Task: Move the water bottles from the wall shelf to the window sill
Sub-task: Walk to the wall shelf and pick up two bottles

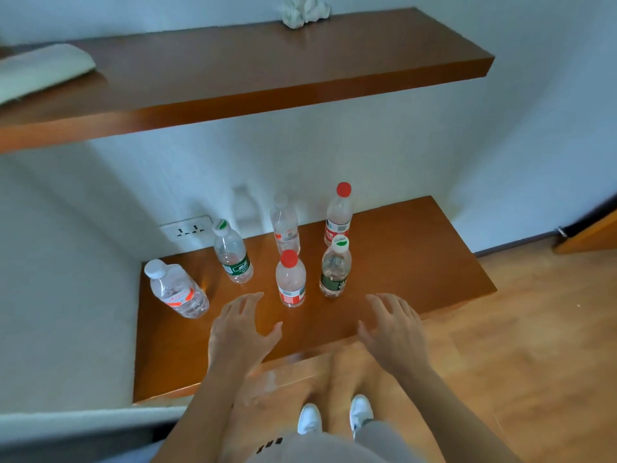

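Several clear water bottles stand on the lower wooden wall shelf [400, 248]. Nearest me is a red-capped bottle [290, 279] with a red label. To its right stands a green-labelled bottle [335, 267], and behind that a taller red-capped bottle [338, 215]. A white-capped bottle [284, 225] stands at the back middle, another green-labelled one [232, 252] left of it, and a white-capped bottle with an orange label [177, 289] at the far left. My left hand [242, 329] and my right hand [394, 332] hover open over the shelf's front, either side of the nearest bottle, touching nothing.
An upper wooden shelf [267, 78] overhangs, carrying a folded pale cloth [40, 70] at the left and a white crumpled object [303, 10] at the back. A wall socket [187, 228] sits behind the bottles. Wooden floor [534, 329] lies to the right; my white shoes [334, 416] are below.
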The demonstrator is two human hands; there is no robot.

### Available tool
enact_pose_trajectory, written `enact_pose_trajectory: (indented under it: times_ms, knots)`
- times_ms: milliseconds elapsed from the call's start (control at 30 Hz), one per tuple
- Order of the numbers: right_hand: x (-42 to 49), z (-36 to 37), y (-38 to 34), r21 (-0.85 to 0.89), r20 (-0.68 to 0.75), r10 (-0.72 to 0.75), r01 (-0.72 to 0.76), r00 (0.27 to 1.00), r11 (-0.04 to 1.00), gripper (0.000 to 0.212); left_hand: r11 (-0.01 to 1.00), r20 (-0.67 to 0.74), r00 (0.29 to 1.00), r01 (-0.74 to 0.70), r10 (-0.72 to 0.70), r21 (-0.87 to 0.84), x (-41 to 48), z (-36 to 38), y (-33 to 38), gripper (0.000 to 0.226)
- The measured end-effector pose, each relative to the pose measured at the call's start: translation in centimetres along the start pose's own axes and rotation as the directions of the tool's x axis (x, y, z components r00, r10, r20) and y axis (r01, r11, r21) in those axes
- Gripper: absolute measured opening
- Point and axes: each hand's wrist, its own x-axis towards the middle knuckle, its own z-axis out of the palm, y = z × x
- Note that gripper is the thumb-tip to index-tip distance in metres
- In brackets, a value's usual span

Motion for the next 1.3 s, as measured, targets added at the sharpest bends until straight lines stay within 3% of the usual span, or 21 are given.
enact_pose_trajectory:
  times_ms: [133, 233, 533, 700, 833, 933, 1067, 1167, 1300]
  knots:
    - [3.9, 1.0, 1.2, 0.172, 0.143, 0.032, -0.056, 0.989, 0.984, 0.075, 0.985, 0.133, 0.986, 0.118, -0.101, -0.127, 2.7, 2.0, -0.3, 0.084]
    - [6.7, 2.0, 1.8, 0.392, 0.318, 0.060, -0.189, 0.946, 0.900, 0.096, 0.933, 0.228, 0.958, 0.236, -0.176, -0.271, 4.3, 3.6, 0.6, 0.096]
    - [13.1, 7.0, 1.9, 0.683, 0.404, -0.114, -0.216, 0.907, 0.697, 0.118, 0.726, 0.173, 0.936, 0.348, -0.306, -0.594, 7.9, 7.2, 4.4, 0.108]
    - [15.2, 8.1, 1.0, 0.754, 0.319, -0.210, -0.114, 0.924, 0.647, 0.102, 0.662, 0.229, 0.932, 0.362, -0.282, -0.656, 8.8, 8.2, 4.4, 0.111]
    - [15.6, 8.4, 0.4, 0.741, 0.279, -0.267, -0.030, 0.922, 0.670, 0.089, 0.655, 0.264, 0.928, 0.372, -0.262, -0.658, 9.3, 8.2, 4.8, 0.088]
    - [15.5, 8.1, 0.2, 0.722, 0.295, -0.233, -0.056, 0.927, 0.690, 0.070, 0.655, 0.235, 0.929, 0.368, -0.286, -0.660, 9.5, 7.5, 5.7, 0.072]
    - [15.6, 6.7, -0.3, 0.747, 0.244, -0.204, -0.050, 0.948, 0.663, 0.068, 0.615, 0.168, 0.913, 0.377, -0.372, -0.692, 9.6, 5.4, 6.6, 0.072]
    - [15.9, 4.1, -1.2, 0.817, 0.229, -0.208, -0.071, 0.951, 0.572, 0.078, 0.574, 0.150, 0.903, 0.378, -0.403, -0.727, 9.1, 3.2, 7.4, 0.076]
    - [16.1, -0.3, -2.8, 0.861, 0.133, -0.214, -0.006, 0.968, 0.509, 0.085, 0.584, 0.061, 0.934, 0.270, -0.352, -0.766, 8.0, -0.1, 9.2, 0.062]
